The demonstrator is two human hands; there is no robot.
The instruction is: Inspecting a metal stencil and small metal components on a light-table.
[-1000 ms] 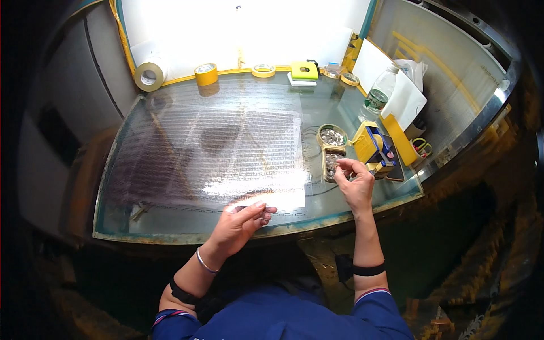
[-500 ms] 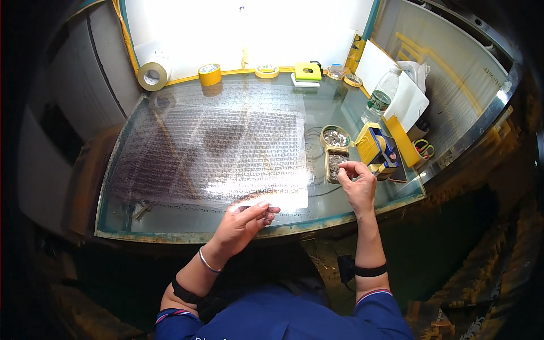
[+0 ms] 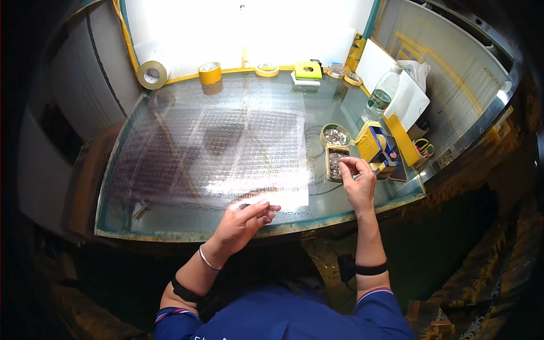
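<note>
Small pieces (image 3: 335, 160) lie in a tray (image 3: 327, 166) just beside the right hand (image 3: 360, 184) — thumb and forefinger together.

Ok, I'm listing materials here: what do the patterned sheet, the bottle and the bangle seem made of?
The patterned sheet: probably thin, glossy plastic film; it looks translucent and catches glare. The bottle: likely clear, shiny plastic, being see-through. The bangle: perhaps polished metal, from its silvery gleam.
</note>
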